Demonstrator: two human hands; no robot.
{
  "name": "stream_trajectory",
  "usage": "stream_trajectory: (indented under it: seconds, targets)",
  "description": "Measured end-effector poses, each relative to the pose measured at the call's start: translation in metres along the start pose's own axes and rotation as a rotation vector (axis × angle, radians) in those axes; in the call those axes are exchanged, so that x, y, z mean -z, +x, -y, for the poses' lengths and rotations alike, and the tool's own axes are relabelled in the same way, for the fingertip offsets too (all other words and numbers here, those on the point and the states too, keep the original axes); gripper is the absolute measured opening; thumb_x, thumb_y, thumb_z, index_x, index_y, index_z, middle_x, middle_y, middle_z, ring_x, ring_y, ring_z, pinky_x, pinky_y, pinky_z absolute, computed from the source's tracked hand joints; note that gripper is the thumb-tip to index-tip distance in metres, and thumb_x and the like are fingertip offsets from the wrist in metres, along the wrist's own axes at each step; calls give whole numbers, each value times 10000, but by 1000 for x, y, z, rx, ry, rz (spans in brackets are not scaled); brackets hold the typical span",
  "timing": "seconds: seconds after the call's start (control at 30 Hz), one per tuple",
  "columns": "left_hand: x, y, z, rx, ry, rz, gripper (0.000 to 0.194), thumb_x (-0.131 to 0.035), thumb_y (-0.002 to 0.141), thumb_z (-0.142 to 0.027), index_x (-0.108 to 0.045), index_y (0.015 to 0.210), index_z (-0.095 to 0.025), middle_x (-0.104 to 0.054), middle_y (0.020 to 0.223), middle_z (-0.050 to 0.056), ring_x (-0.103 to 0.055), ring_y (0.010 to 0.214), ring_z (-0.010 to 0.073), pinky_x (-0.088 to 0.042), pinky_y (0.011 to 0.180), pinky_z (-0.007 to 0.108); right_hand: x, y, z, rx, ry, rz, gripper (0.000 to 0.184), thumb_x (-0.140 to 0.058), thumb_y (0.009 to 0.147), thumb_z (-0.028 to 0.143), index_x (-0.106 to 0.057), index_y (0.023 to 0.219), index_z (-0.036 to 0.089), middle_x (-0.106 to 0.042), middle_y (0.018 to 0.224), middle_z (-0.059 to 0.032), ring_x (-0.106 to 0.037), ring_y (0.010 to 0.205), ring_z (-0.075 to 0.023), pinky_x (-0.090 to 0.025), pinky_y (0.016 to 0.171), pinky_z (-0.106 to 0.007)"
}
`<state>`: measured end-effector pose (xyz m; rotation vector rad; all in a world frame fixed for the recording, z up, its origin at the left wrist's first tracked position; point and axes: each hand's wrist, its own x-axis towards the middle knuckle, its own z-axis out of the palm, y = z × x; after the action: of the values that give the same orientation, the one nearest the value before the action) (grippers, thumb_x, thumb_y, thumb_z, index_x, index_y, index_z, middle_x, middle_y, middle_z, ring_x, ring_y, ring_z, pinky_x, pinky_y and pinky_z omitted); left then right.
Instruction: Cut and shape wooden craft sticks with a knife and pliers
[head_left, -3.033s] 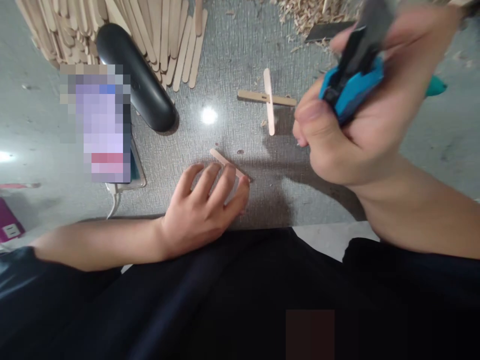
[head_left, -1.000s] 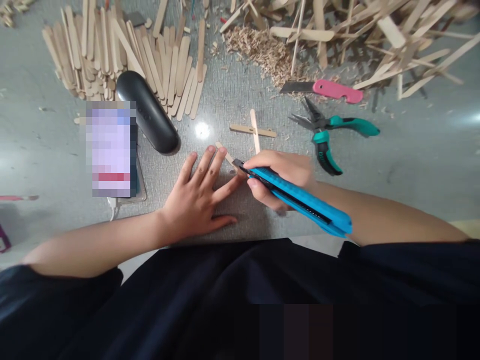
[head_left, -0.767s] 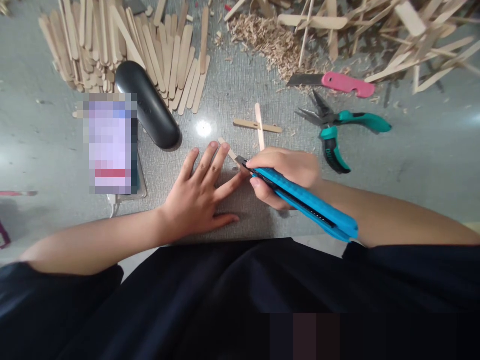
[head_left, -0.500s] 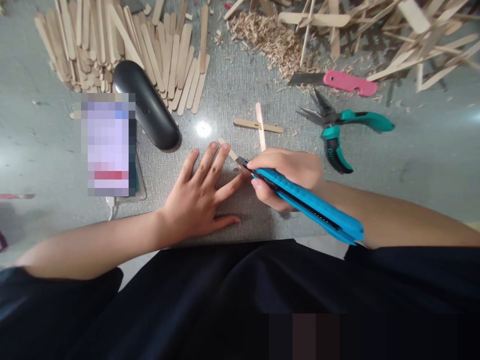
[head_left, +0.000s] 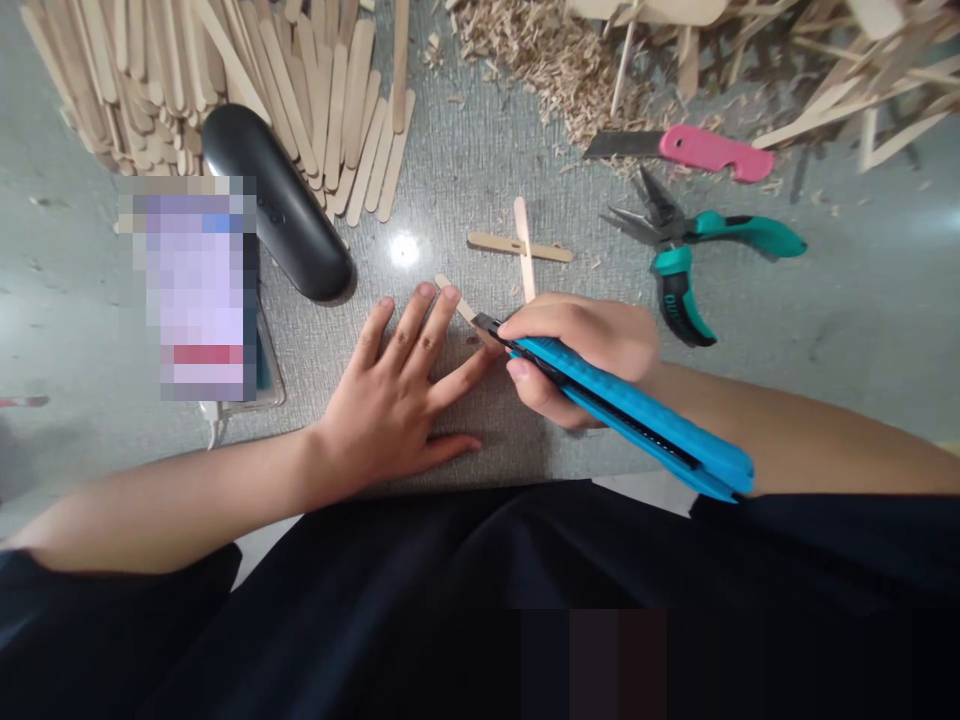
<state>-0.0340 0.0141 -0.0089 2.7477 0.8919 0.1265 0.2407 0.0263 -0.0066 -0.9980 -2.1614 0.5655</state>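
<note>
My right hand [head_left: 581,350] is closed around a blue utility knife [head_left: 637,415]. Its blade rests on a wooden craft stick [head_left: 454,297] lying at a slant on the table. With fingers spread flat, my left hand [head_left: 401,385] presses down on the table, and its index finger and middle finger touch or almost touch that stick. Part of the stick is hidden under the knife and fingers. Just beyond, one craft stick [head_left: 553,252] with a small slot lies crossed by another craft stick [head_left: 523,220].
Craft sticks [head_left: 341,110] are heaped at the back left, beside a black case [head_left: 277,205] and a blurred phone [head_left: 199,290]. Wood shavings [head_left: 555,70], a pink-handled knife [head_left: 712,153], teal-handled pliers [head_left: 675,240] and joined sticks [head_left: 832,90] lie at the back right.
The view has come slightly closer, so things shift outward in the picture. Both hands, the knife and the stick keep nearly the same positions against each other.
</note>
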Motion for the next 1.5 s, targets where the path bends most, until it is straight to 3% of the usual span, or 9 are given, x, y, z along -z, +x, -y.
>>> stream_trajectory:
  seconds: [0.2,0.37,0.53,0.67,0.93,1.17,1.3,1.5]
  targets:
    - [-3,0,1,-14,9,-14,1402,-808,926,-913,-106,1949,-260,-374,1912,363,-448,1778,554,-354,1423,713,3,-1,1,2,-33,54,197,-648,1065,196,-669,1230,304,-832,940,6,-831,816,-187,-687,768,-298]
    - [-4,0,1,-12,3,-29,1399,-809,926,-910,-105,1947,-262,-382,1912,354,-459,1770,554,-353,1422,710,2,-2,4,8,-71,88,178,-615,1077,197,-663,1222,287,-806,966,-1,-771,740,-157,-660,692,-287]
    - [-10,-2,2,-10,-17,-66,1419,-838,891,-920,-100,1941,-315,-367,1935,317,-446,1782,534,-328,1437,697,3,6,6,41,-118,128,144,-574,1071,204,-620,1184,281,-746,861,8,-690,646,-154,-590,593,-302]
    - [-15,-3,2,-17,-25,-114,1418,-798,904,-946,-94,1942,-285,-378,1930,313,-454,1779,517,-324,1435,679,5,15,7,21,-99,166,109,-553,1071,215,-598,1146,280,-700,812,14,-670,644,-161,-577,592,-309]
    - [-3,3,-1,11,-91,-26,1318,-942,836,-851,-325,1872,-319,-380,1951,257,-430,1803,493,-371,1439,679,8,23,11,-2,-66,200,129,-600,1064,181,-638,1142,277,-750,838,2,-711,662,-158,-603,620,-296]
    - [-8,3,2,-31,-53,-83,1339,-917,836,-885,-329,1866,-262,-391,1921,320,-445,1783,540,-394,1409,722,-4,9,11,30,-138,111,159,-577,1072,223,-648,1196,293,-786,845,28,-751,649,-174,-618,612,-317]
    - [-9,3,2,-27,-40,-90,1302,-903,845,-896,-366,1846,-261,-389,1906,355,-456,1774,549,-389,1408,734,-13,-2,12,-79,-124,23,205,-586,1154,327,-662,1331,255,-816,814,19,-808,655,-200,-676,639,-330]
    - [-9,2,2,3,-78,-66,1192,-942,840,-846,-471,1790,-300,-347,1946,304,-409,1808,526,-351,1445,722,-11,-8,14,-299,-74,7,229,-792,1109,507,-753,1212,305,-875,861,-15,-848,687,-248,-736,685,-404]
